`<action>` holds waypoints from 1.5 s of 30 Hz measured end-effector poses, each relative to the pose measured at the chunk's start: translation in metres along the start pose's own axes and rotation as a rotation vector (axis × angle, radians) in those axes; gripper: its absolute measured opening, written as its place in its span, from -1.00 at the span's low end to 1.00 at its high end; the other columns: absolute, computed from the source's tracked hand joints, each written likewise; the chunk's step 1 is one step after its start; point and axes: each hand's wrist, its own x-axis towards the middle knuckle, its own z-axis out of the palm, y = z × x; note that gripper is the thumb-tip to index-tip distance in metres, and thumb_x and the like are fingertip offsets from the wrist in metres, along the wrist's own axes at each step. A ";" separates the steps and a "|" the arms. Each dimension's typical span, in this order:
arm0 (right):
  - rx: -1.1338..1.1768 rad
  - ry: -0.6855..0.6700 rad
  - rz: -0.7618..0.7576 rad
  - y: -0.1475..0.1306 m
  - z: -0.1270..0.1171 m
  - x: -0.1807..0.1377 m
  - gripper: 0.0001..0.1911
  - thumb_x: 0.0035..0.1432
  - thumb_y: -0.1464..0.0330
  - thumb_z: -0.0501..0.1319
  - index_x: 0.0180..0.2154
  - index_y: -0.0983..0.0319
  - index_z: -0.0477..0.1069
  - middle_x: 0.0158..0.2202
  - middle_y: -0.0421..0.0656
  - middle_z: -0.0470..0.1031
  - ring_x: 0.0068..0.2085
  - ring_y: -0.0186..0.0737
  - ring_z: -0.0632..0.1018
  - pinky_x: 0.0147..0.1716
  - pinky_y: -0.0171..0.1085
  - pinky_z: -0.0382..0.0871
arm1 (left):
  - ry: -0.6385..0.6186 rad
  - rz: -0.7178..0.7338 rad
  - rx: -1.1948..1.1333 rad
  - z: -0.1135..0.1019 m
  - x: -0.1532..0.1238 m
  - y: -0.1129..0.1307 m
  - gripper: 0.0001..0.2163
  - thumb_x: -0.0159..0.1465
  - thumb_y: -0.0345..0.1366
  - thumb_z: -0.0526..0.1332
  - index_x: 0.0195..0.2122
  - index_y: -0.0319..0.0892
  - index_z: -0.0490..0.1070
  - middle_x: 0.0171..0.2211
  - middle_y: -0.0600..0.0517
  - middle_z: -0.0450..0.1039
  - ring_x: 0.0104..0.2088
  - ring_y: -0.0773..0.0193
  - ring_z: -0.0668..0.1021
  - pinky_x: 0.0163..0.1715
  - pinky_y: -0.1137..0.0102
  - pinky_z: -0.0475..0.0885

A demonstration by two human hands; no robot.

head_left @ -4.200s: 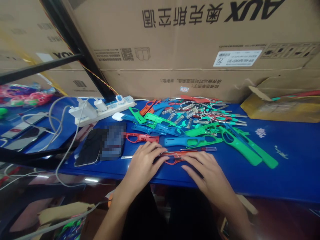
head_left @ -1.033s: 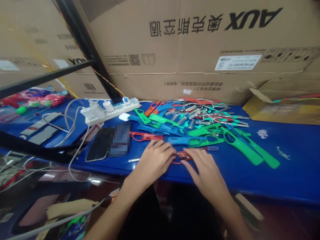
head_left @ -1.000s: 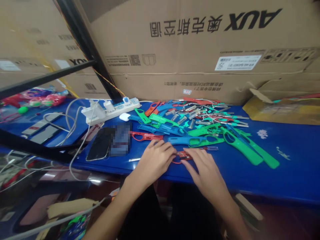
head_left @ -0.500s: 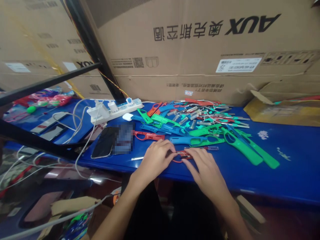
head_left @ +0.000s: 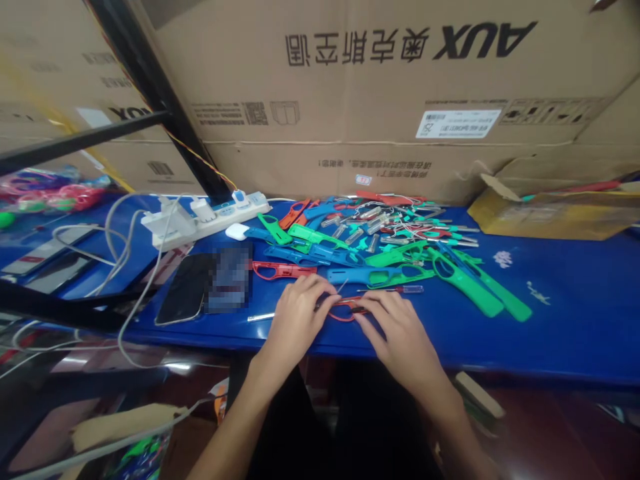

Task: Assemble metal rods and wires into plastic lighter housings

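Note:
Between my hands, at the front of the blue table, is a red gas lighter casing [head_left: 342,319] with a trigger loop. My left hand [head_left: 300,312] is closed on its left end, thumb and fingers pinched together. A thin metal piece [head_left: 343,285] sticks up beside those fingertips. My right hand [head_left: 400,333] grips the casing's right end, with something dark at its fingertips. Behind the hands lie a screwdriver with a clear reddish handle [head_left: 413,289], a blue casing [head_left: 345,275] and another red casing [head_left: 287,270]. Fingers hide much of the held casing.
Green casings [head_left: 505,303] lie to the right. Farther back is a heap of clear tanks and metal-tubed parts [head_left: 373,223]. A dark phone [head_left: 185,290] and a power strip [head_left: 220,223] are on the left. An open carton [head_left: 550,217] stands back right; a black frame [head_left: 135,73] rises left.
The view has shifted slightly, so the scene sits farther left. A thin metal piece now shows upright by my left fingertips. Both hands stay on the red casing.

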 end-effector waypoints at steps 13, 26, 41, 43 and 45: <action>-0.010 0.085 -0.067 -0.002 0.003 -0.002 -0.69 0.46 0.28 0.12 0.15 0.23 0.37 0.01 -0.03 0.57 0.00 -0.06 0.54 -0.02 -0.07 0.42 | -0.064 0.172 0.027 -0.005 -0.003 -0.004 -0.88 0.43 -0.22 0.25 -0.12 -0.11 0.54 -0.10 0.02 0.56 -0.07 0.14 0.54 -0.04 0.22 0.32; 0.132 0.686 0.201 -0.001 0.004 -0.005 -0.78 0.37 0.42 0.20 0.03 0.20 0.44 -0.10 -0.06 0.59 -0.12 -0.15 0.58 -0.07 -0.12 0.47 | -0.093 0.163 0.058 -0.022 0.017 0.004 -0.75 0.48 -0.11 0.15 -0.05 -0.08 0.58 -0.07 0.01 0.63 -0.02 0.10 0.58 0.03 0.20 0.43; 0.153 0.646 0.372 0.008 0.007 -0.004 -0.70 0.36 0.21 0.21 -0.01 0.26 0.49 -0.23 -0.08 0.56 -0.31 -0.21 0.50 -0.25 -0.21 0.43 | -0.286 0.144 0.391 0.028 0.158 0.052 -0.88 0.28 -0.37 0.39 -0.18 -0.30 0.63 -0.06 -0.25 0.63 0.01 -0.04 0.65 0.02 0.19 0.52; 0.175 0.643 0.364 0.010 0.007 -0.004 -0.70 0.35 0.20 0.22 -0.01 0.25 0.49 -0.21 -0.06 0.56 -0.31 -0.20 0.51 -0.25 -0.20 0.43 | -0.271 0.141 0.369 0.029 0.161 0.052 -0.87 0.26 -0.40 0.41 -0.19 -0.32 0.62 -0.09 -0.27 0.63 -0.01 -0.05 0.65 0.01 0.18 0.52; 0.187 0.647 0.351 0.010 0.007 -0.005 -0.70 0.35 0.20 0.23 -0.02 0.25 0.50 -0.22 -0.05 0.57 -0.31 -0.18 0.52 -0.25 -0.19 0.44 | -0.248 0.156 0.320 0.023 0.164 0.048 -0.90 0.26 -0.42 0.41 -0.23 -0.35 0.62 -0.14 -0.29 0.63 -0.04 -0.06 0.66 -0.03 0.19 0.53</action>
